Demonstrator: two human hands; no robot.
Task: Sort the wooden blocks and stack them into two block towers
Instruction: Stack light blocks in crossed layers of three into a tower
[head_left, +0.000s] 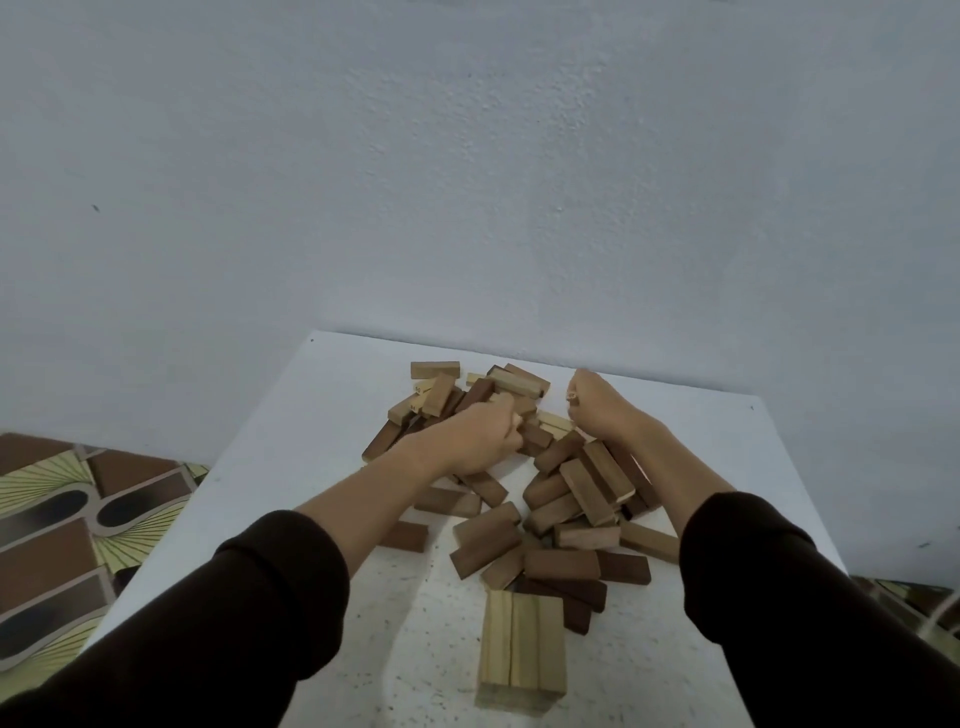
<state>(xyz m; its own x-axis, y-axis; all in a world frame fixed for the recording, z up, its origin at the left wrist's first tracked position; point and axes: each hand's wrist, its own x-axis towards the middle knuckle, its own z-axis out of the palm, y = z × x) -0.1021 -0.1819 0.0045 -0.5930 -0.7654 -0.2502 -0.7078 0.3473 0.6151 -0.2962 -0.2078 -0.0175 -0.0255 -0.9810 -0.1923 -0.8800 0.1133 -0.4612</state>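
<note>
Both hands reach into the loose blocks (519, 467) on the table (322, 395). Left hand (480, 441) curls round a block; right hand (597, 408) pinches something small, print unreadable. Pale stack (522, 649) stands nearest.

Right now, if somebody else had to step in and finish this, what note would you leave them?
Left hand: fingers curled in the loose pile of blocks; whether it holds one is unclear.
Right hand: curled at the pile's far right, grip hidden.
Done: three light blocks lie side by side near the table front edge, one tower's start.
Left: pull the remaining light blocks from the dark ones, build that tower up, start the dark tower.
</note>
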